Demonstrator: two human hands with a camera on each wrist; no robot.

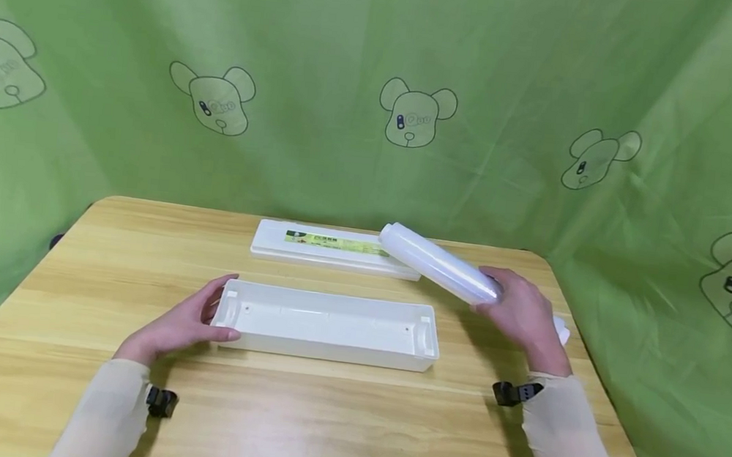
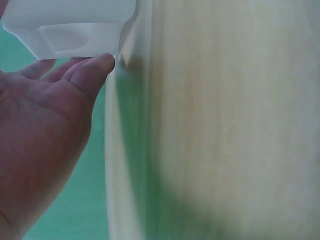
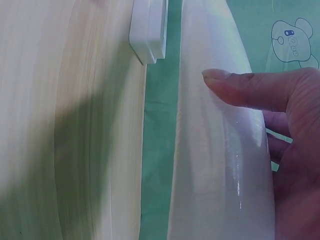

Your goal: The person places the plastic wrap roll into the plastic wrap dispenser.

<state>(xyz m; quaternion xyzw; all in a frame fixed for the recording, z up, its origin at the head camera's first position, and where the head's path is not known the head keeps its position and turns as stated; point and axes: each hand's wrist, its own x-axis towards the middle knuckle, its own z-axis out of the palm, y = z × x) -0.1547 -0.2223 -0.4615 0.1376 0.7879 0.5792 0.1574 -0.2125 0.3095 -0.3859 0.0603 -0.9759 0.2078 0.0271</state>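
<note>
Fingers of the right hand [image 1: 520, 309] curl round the film roll [image 1: 440, 263], tilted right of centre; the left hand [image 1: 188, 320] grips the white box [image 1: 328, 351], mid-frame. Looks like boxing the roll; next likely calls for levelling it.

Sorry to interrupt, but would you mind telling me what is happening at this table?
Someone's left hand holds one end of the open box on the table. The right hand grips the roll, tilted above the table and outside the box. The lid lies behind the box.
</note>
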